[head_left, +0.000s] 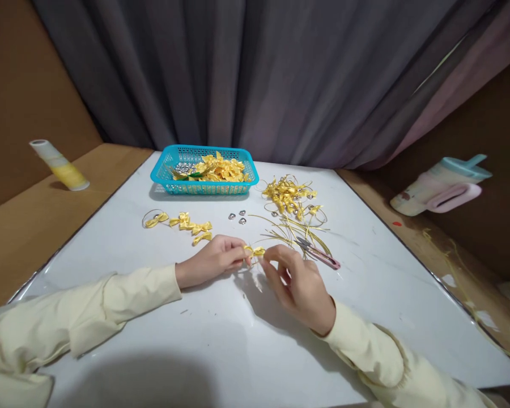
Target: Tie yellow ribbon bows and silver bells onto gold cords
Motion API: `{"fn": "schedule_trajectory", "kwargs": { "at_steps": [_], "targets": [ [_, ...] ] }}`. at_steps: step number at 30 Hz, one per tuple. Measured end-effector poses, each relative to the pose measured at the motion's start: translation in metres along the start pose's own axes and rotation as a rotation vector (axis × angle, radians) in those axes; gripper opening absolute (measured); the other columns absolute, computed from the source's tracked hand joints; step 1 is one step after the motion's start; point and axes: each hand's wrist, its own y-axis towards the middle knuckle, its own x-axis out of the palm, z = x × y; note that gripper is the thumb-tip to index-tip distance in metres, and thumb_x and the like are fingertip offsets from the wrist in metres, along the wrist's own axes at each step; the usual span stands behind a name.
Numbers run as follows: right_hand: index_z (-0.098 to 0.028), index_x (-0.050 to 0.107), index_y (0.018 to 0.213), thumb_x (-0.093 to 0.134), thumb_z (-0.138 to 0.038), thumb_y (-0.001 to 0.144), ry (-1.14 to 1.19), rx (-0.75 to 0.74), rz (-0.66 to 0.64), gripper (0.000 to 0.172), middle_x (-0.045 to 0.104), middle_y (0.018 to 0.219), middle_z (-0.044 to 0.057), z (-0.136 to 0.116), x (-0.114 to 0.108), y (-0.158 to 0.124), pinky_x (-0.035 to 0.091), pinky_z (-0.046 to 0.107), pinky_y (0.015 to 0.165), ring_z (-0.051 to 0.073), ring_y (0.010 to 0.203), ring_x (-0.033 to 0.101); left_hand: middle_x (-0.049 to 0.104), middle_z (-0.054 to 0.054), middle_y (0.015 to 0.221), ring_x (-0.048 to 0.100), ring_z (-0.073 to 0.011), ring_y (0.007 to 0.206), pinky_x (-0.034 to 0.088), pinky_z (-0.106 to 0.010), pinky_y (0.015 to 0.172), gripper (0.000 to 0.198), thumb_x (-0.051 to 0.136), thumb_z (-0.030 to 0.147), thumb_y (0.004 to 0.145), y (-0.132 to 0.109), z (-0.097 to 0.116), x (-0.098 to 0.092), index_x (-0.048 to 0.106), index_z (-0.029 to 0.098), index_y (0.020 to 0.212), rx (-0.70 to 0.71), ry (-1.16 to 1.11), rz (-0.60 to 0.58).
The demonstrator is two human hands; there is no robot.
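Observation:
Just above the white table, a yellow ribbon bow (258,251) with thin gold cord about it is between my two hands. My left hand (215,260) is closed, its thumb and fingertips pinching the bow's left end. My right hand (295,280) is pinched at the right end; whether it grips ribbon or cord there is too small to tell. Beyond my left hand lies a row of yellow bows (191,225), with a looped one (157,219) at its left. Several silver heart-shaped beads (242,221) lie behind the bow. Snips with pink handles (318,253) rest on loose gold cords (291,229).
A blue basket (204,188) at the back holds yellow bows and silver beads. To its right is a heap of finished-looking bows (287,192) on cords. A ribbon roll (62,166) stands left of the tabletop, a pink-handled tumbler (437,187) right. Grey curtain (272,73) hangs behind.

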Motion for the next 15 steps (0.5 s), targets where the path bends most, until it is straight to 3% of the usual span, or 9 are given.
{"fn": "schedule_trajectory", "kwargs": {
  "at_steps": [2, 4, 8, 11, 15],
  "targets": [
    [-0.018, 0.040, 0.104, 0.045, -0.016, 0.090, -0.043, -0.029, 0.069, 0.015, 0.059, 0.070, 0.000, 0.002, -0.006, 0.007, 0.032, 0.020, 0.045, 0.007, 0.042, 0.045, 0.040, 0.004, 0.049, 0.032, -0.0076, 0.047, 0.023, -0.020, 0.045, 0.019, 0.052, 0.025, 0.076, -0.002, -0.002, 0.000, 0.058, 0.013, 0.063, 0.092, 0.172, 0.018],
    [-0.017, 0.039, 0.111, 0.044, -0.018, 0.091, -0.080, -0.054, 0.043, 0.021, 0.060, 0.073, 0.001, 0.005, -0.010, 0.015, 0.034, 0.020, 0.047, 0.007, 0.045, 0.047, 0.041, 0.004, 0.051, 0.034, -0.0081, 0.050, 0.025, -0.020, 0.047, 0.019, 0.052, 0.023, 0.076, -0.004, -0.004, 0.001, 0.058, 0.013, 0.062, 0.147, 0.292, 0.017],
    [-0.014, 0.040, 0.117, 0.041, -0.028, 0.093, -0.163, -0.123, -0.208, 0.028, 0.062, 0.074, 0.002, 0.007, -0.011, 0.029, 0.034, 0.022, 0.047, 0.011, 0.051, 0.054, 0.051, 0.003, 0.055, 0.041, -0.0088, 0.051, 0.031, -0.020, 0.050, 0.014, 0.049, 0.017, 0.074, -0.005, -0.009, 0.000, 0.058, 0.013, 0.065, 0.194, 0.328, -0.032],
    [-0.015, 0.044, 0.115, 0.038, -0.024, 0.093, -0.176, -0.201, -0.376, 0.024, 0.062, 0.076, 0.004, 0.008, -0.005, 0.034, 0.035, 0.022, 0.049, 0.014, 0.062, 0.059, 0.056, 0.001, 0.060, 0.046, -0.0104, 0.056, 0.036, -0.020, 0.054, 0.015, 0.048, 0.016, 0.075, -0.005, -0.013, -0.002, 0.062, 0.013, 0.071, 0.236, 0.306, -0.054],
    [-0.014, 0.042, 0.117, 0.038, -0.011, 0.088, -0.032, -0.215, -0.443, 0.029, 0.064, 0.078, 0.003, 0.011, 0.001, 0.035, 0.038, 0.021, 0.052, 0.013, 0.062, 0.058, 0.055, 0.001, 0.061, 0.046, -0.0113, 0.058, 0.036, -0.020, 0.054, 0.016, 0.050, 0.023, 0.076, -0.003, -0.014, -0.003, 0.060, 0.013, 0.067, 0.221, 0.224, -0.034]
  ]
}}
